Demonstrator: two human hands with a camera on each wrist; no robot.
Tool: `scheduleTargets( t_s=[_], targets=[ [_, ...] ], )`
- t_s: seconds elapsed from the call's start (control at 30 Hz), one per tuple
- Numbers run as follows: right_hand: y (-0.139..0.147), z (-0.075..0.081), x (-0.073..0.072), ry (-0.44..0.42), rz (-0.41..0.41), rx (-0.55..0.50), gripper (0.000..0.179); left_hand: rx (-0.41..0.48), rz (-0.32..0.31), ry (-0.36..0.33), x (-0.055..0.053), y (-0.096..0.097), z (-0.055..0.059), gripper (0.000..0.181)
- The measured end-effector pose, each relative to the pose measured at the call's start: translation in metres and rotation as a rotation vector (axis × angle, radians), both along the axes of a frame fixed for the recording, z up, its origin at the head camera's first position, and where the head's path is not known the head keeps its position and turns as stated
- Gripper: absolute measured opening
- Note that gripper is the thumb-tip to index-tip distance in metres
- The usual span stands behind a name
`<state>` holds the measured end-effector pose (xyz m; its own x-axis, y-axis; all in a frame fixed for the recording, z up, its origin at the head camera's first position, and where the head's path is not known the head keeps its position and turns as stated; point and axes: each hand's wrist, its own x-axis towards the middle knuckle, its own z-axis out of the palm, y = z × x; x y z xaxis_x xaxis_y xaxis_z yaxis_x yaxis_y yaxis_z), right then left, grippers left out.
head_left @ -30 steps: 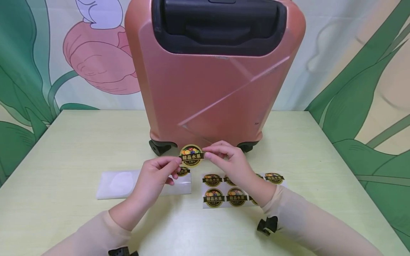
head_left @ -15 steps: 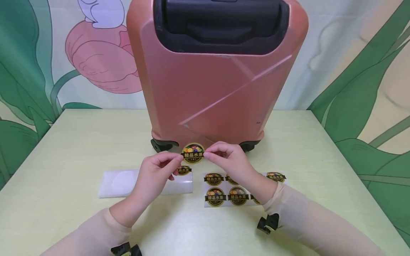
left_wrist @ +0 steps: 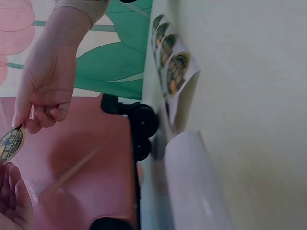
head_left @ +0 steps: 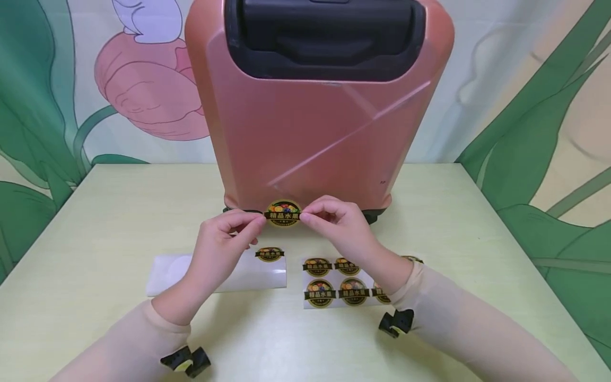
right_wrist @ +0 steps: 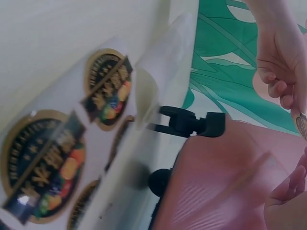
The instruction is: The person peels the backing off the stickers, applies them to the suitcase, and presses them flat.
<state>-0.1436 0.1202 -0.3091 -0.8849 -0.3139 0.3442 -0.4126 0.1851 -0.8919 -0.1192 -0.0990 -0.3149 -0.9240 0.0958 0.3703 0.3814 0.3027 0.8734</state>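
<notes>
My left hand and right hand pinch the round, glossy black-and-gold sticker, apparently peeled, before the rose-pink hard-shell suitcase, its visible face unstickered; more remain on the rectangular white sheet in front.

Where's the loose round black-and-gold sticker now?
In the head view, the round black-and-gold sticker is just left of centre, pinched between the left hand and right hand, low in front of the glossy pink suitcase.
</notes>
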Motion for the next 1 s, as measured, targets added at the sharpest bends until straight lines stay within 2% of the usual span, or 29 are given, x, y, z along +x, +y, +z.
scheduleTargets(
  t_s=[0.17,0.4,0.53,0.67,0.73,0.87,1.0],
  targets=[
    [-0.002,0.008,-0.002,0.028,0.015,-0.009,0.006,-0.009,-0.015,0.075,-0.001,-0.005,0.009,0.010],
    [-0.003,0.015,-0.004,0.038,0.018,-0.011,0.007,-0.009,-0.026,0.123,-0.002,-0.007,0.017,0.010],
    [-0.002,0.019,-0.007,0.042,-0.004,-0.010,0.007,-0.003,0.035,0.156,-0.006,-0.013,0.024,0.013],
    [0.001,0.021,-0.012,0.038,-0.021,-0.018,0.007,0.063,0.104,0.245,-0.013,-0.021,0.036,0.021],
    [0.002,0.022,-0.013,0.032,-0.019,-0.020,0.008,0.114,0.120,0.311,-0.017,-0.024,0.043,0.025],
    [0.003,0.024,-0.016,0.017,-0.017,0.006,0.009,0.159,0.135,0.430,-0.028,-0.030,0.055,0.033],
    [0.003,0.026,-0.016,-0.007,-0.012,0.041,0.011,0.130,0.164,0.476,-0.036,-0.033,0.063,0.042]
  ],
)
